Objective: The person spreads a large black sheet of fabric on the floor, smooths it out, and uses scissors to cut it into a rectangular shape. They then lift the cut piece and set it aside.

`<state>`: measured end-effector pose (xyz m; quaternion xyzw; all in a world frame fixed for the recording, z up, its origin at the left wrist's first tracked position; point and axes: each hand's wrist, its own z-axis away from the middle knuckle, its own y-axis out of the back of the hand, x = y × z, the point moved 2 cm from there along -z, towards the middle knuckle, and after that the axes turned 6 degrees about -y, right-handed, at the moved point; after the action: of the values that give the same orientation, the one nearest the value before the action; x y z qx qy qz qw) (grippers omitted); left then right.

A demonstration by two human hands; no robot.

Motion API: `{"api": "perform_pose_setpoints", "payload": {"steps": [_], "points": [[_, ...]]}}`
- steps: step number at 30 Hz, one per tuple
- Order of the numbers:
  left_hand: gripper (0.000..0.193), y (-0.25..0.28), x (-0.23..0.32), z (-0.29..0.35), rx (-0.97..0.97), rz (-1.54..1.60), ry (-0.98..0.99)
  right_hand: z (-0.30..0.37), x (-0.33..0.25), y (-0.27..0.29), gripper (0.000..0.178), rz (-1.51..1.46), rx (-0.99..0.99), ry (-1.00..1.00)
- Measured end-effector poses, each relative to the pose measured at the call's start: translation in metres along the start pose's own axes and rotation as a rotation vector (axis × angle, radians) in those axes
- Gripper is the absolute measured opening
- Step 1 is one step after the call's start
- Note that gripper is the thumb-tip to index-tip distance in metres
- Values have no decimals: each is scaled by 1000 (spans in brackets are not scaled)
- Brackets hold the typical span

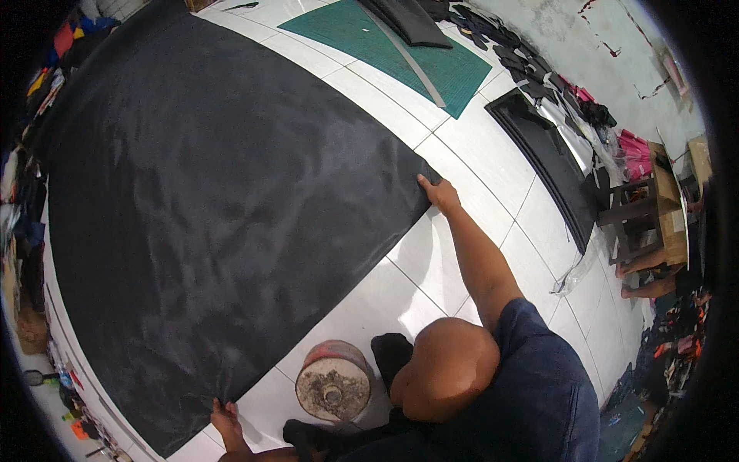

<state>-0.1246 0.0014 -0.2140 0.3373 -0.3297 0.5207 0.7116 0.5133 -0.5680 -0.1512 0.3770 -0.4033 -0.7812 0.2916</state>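
Black sheet over white tiled floor; left fingers, right fingers clamped on edge; pale wall beyond.

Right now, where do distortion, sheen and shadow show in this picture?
Head view: the black sheet curves at its left edge and shows a patchy sheen; head view again: a grey shadow lies on the white tiles below the right hand.

We locate the sheet at left on the floor, the mat beyond its right edge, the strip on the mat.
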Motion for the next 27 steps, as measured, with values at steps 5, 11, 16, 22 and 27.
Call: {"api": "perform_pose_setpoints", "payload": {"steps": [5, 11, 16, 22, 27], "points": [[27, 12, 17, 10, -88, 9, 10, 3, -22, -31, 79, -642, -119, 0], [24, 0, 10, 12, -140, -1, 48, -54, -4, 5, 55, -202, 62, 205], [22, -6, 7, 17, -150, 9, 69, -71, 3, 14, 42, 33, 64, 366], [22, -2, 10, 20, -167, 26, 39, -70, 6, 15, 37, 27, -22, 342], [22, -6, 6, 19, -122, 6, 55, -76, 19, 19, 25, 6, -34, 305]]}}
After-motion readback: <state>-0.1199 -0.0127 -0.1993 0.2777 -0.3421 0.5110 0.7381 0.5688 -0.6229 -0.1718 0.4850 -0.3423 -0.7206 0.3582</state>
